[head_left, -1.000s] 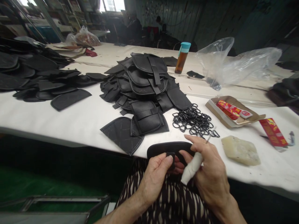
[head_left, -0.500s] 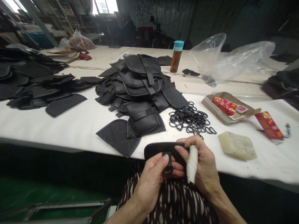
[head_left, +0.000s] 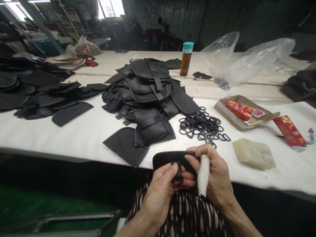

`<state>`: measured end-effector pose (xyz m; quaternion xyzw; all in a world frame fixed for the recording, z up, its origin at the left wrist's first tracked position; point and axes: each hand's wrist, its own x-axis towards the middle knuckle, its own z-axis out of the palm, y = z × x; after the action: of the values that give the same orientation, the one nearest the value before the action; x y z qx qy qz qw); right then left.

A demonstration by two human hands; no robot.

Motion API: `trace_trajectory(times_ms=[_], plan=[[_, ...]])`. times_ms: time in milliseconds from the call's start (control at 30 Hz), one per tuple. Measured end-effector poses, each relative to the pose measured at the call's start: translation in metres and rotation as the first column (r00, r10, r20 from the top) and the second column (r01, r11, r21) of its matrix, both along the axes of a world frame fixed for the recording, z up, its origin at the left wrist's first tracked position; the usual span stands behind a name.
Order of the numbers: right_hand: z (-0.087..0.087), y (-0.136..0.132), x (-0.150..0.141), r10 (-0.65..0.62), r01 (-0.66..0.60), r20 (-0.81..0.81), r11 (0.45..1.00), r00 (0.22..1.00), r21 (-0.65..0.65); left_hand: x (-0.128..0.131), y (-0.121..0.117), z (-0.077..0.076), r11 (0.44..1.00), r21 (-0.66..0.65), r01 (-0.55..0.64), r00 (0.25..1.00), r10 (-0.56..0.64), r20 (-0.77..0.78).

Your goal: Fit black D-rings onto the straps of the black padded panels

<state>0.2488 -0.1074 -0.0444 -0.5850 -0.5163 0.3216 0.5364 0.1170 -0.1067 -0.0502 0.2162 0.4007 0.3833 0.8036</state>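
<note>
My left hand (head_left: pixel 160 187) pinches a black strap (head_left: pixel 176 169) between thumb and fingers. A black D-ring (head_left: pixel 178 180) hangs at the strap's lower end. Behind the strap is a curved black leather piece (head_left: pixel 163 157), held over my lap at the table edge. Closed around an awl with a white wrapped handle (head_left: pixel 203 177) is my right hand (head_left: pixel 217 171), whose thumb and fingers also grip the right end of the leather piece. The awl's thin metal shaft points away, toward a heap of black D-rings (head_left: pixel 201 123).
Stitched black leather pieces (head_left: pixel 148 82) are piled mid-table, with another heap (head_left: pixel 34 85) at left. To the right lie a yellowish block (head_left: pixel 254 154), an open cardboard box (head_left: pixel 244 113) and a red box (head_left: pixel 290 130). Farther back are a bottle (head_left: pixel 186 59) and clear plastic bags (head_left: pixel 256 62).
My right hand has come in to the leather piece, and the awl has turned from slanted to nearly upright. The D-ring at the strap now shows. Over the last half second, the hands barely move.
</note>
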Motion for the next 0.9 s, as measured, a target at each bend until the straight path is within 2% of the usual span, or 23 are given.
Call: trace_trajectory(times_ms=[633,900], plan=[[0.0019,0.0012,0.0012,0.005,-0.005,0.055,1.0,0.998,0.0,0.0005,0.001,-0.0026,0.997,0.069,0.025,0.994,-0.017,-0.109],[0.0042,0.0032,0.0008,-0.008,0.009,0.037,1.0,0.999,-0.023,0.0006,0.0027,-0.0042,0.996,0.086,0.033,0.994,-0.024,-0.103]])
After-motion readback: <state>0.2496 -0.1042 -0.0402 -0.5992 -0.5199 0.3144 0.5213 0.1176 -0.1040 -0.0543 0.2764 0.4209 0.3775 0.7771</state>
